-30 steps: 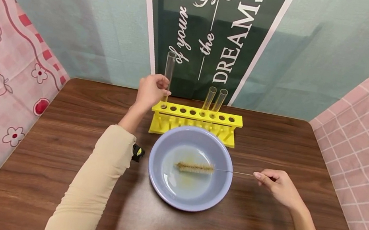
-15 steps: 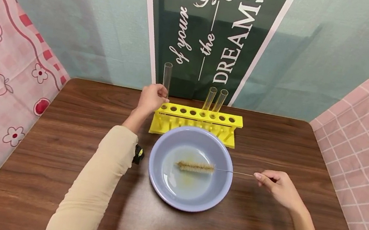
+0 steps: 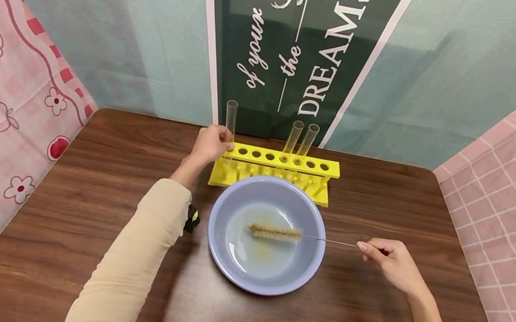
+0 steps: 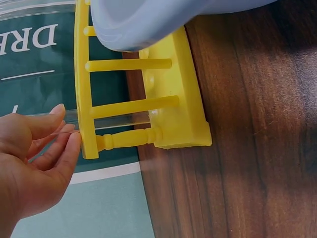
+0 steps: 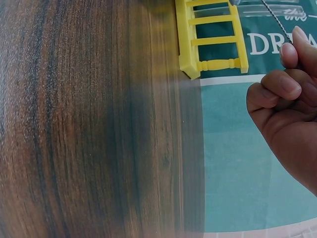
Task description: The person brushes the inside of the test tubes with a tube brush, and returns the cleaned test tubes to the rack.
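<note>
My left hand (image 3: 212, 142) pinches a clear glass test tube (image 3: 231, 116) upright in the leftmost hole of a yellow test tube rack (image 3: 261, 162). In the left wrist view, the fingertips touch the rack's top plate, and the tube's lower part (image 4: 121, 120) runs below it, close to the base. Between thumb and fingers, my right hand (image 3: 391, 264) holds the thin twisted wire handle (image 5: 277, 20) of a test tube brush. Its tan bristles (image 3: 275, 233) lie level inside a lavender basin (image 3: 314, 243) holding cloudy liquid. Other right-hand fingers are curled in.
Two more test tubes, one (image 3: 293, 139) beside another (image 3: 309, 142), stand right of the rack's middle. The basin sits directly in front of the rack and overlaps its base. A dark wooden table (image 3: 368, 201) meets a fabric backdrop (image 3: 153, 54) behind the rack.
My left hand has moved down with the test tube, lowering it deeper through the rack's leftmost hole. The right hand and brush have barely moved.
</note>
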### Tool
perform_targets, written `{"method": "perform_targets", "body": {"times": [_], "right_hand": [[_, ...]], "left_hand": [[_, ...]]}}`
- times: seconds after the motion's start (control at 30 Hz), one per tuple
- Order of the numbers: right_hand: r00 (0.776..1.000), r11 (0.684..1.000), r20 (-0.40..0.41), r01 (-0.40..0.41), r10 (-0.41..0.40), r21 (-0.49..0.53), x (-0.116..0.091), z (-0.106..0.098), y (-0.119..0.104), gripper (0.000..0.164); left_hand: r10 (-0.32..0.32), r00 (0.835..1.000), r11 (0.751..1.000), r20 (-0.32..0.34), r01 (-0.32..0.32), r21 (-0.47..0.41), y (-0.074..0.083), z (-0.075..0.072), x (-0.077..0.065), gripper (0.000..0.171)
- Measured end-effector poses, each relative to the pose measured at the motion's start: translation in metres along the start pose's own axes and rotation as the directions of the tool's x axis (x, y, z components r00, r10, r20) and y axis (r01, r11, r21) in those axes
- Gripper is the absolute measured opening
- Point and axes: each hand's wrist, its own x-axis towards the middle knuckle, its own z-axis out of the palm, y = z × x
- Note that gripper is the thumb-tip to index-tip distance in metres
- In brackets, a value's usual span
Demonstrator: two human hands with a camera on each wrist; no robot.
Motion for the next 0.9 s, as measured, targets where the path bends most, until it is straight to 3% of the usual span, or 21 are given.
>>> {"method": "perform_targets", "body": {"times": [0.5, 0.7, 0.9], "right_hand": [[1.000, 1.000, -0.005, 0.010, -0.009, 0.025, -0.001, 0.000, -0.001, 0.028], [1.000, 1.000, 0.001, -0.001, 0.001, 0.028, -0.001, 0.000, 0.001, 0.028], [0.999, 0.999, 0.006, -0.034, 0.034, 0.034, -0.001, -0.001, 0.000, 0.026]], "left_hand": [[0.041, 0.999, 0.999, 0.006, -0.041, 0.009, -0.007, -0.001, -0.002, 0.024], [0.012, 1.000, 1.000, 0.011, -0.012, 0.021, -0.007, -0.005, -0.005, 0.032], [-0.042, 0.999, 0.997, 0.018, 0.040, 0.062, -0.004, -0.012, -0.018, 0.040]]}}
